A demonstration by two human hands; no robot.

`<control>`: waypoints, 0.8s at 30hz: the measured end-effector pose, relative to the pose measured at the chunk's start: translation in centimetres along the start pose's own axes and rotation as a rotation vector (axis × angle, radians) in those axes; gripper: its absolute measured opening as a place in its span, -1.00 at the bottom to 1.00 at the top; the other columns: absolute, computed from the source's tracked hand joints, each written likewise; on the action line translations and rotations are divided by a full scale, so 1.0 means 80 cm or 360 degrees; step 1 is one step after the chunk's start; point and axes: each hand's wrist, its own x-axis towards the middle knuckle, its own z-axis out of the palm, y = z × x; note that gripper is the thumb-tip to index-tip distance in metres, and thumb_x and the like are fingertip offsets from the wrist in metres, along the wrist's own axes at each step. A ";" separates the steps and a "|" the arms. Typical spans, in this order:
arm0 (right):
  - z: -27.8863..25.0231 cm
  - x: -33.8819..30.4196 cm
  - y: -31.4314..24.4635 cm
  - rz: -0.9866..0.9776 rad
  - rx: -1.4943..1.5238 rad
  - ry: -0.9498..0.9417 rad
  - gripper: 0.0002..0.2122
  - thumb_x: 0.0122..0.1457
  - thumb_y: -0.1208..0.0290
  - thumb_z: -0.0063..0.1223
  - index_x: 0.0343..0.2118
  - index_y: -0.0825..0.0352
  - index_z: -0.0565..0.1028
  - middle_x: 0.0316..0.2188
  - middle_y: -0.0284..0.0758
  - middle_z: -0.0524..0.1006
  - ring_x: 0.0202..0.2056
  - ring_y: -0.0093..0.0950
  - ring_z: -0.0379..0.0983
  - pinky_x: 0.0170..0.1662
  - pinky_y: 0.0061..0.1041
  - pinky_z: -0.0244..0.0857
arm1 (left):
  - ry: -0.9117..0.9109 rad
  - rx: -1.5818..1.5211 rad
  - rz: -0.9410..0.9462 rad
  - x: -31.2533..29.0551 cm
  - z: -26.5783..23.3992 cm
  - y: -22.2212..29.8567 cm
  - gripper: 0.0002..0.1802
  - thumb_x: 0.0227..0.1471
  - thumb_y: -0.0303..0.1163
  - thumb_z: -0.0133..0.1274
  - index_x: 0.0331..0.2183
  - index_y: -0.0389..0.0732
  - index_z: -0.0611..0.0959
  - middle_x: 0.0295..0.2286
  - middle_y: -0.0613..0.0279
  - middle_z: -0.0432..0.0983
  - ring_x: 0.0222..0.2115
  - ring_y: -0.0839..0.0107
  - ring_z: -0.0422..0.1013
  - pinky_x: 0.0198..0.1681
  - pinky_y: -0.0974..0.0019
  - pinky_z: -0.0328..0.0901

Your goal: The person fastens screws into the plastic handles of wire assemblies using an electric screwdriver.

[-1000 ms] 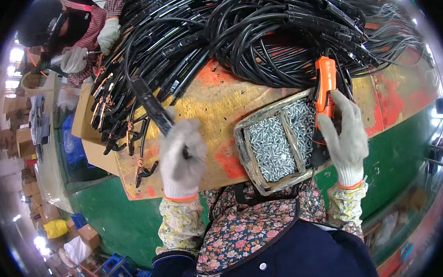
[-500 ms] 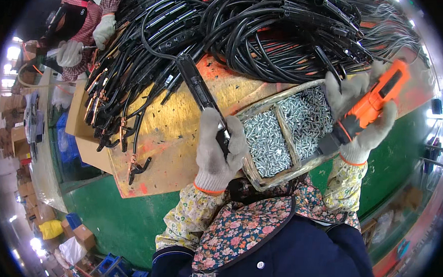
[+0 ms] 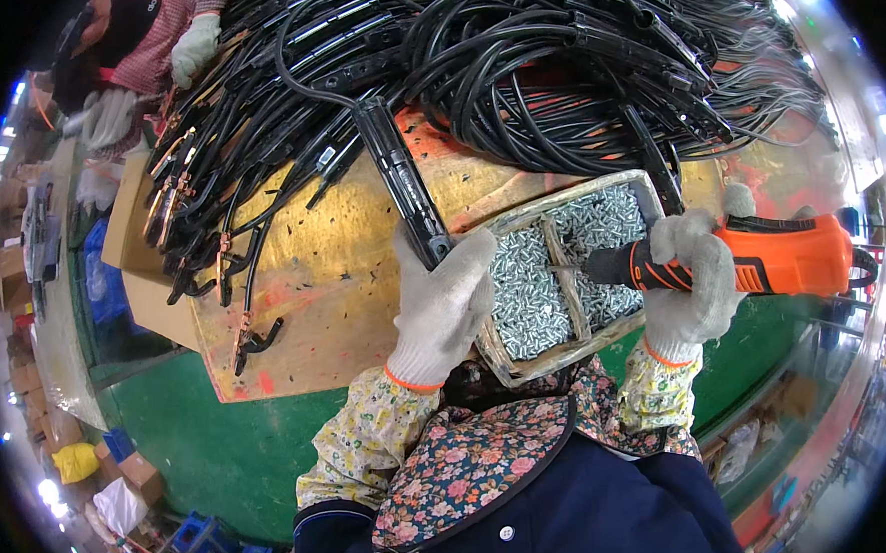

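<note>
Gloved in grey, my left hand is closed on the near end of a long black plastic handle, which slants up and away with a black cable at its far end. My right hand, gloved too, grips an orange and black power screwdriver. The driver lies nearly level, its black nose pointing left over the screw box. Between my hands sits a worn wooden box split by a divider, small silver screws filling both compartments. Its tip hovers close to the divider; whether it touches any screw I cannot tell.
Black cables and similar handles are heaped across the far side of the table. Copper-coloured clamps hang among cable ends at left, beside a cardboard box. A co-worker's gloved hand is at the far left.
The power screwdriver has swung from an upward tilt to nearly level, its nose moving left over the screws. My left hand still holds the black handle, its grip turned slightly.
</note>
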 end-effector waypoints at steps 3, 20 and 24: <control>0.000 0.000 0.004 0.0030 -0.0039 0.0007 -0.52 0.16 0.53 -0.10 0.17 0.47 0.19 -0.59 -0.46 0.16 -0.56 -0.60 0.05 -0.45 -0.55 0.07 | -0.0007 0.0014 -0.0008 0.001 0.000 0.000 -0.56 0.06 -0.46 0.12 -0.14 -0.07 0.22 -0.67 0.45 0.23 -0.76 0.63 0.16 -0.74 0.48 0.06; 0.007 0.034 -0.031 0.0099 0.0964 -0.0129 -0.58 0.21 0.47 -0.01 0.11 0.38 0.21 -0.62 -0.56 0.11 -0.57 -0.64 0.05 -0.38 -0.57 0.14 | -0.0138 -0.0055 0.0092 0.012 0.010 -0.040 -0.12 -0.13 0.62 -0.35 -0.66 -0.10 0.39 -0.82 0.36 0.23 -0.89 0.53 0.10 -0.84 0.49 -0.02; 0.030 0.039 -0.040 0.0270 0.1424 -0.0092 -0.62 0.25 0.43 -0.03 0.12 0.23 0.24 -0.62 -0.54 0.14 -0.54 -0.63 0.13 -0.27 -0.37 0.27 | 0.0050 -0.0294 -0.0141 0.004 0.024 -0.019 -0.08 -0.15 0.64 -0.39 -0.64 -0.12 0.41 -0.81 0.43 0.15 -0.86 0.54 0.08 -0.82 0.48 -0.04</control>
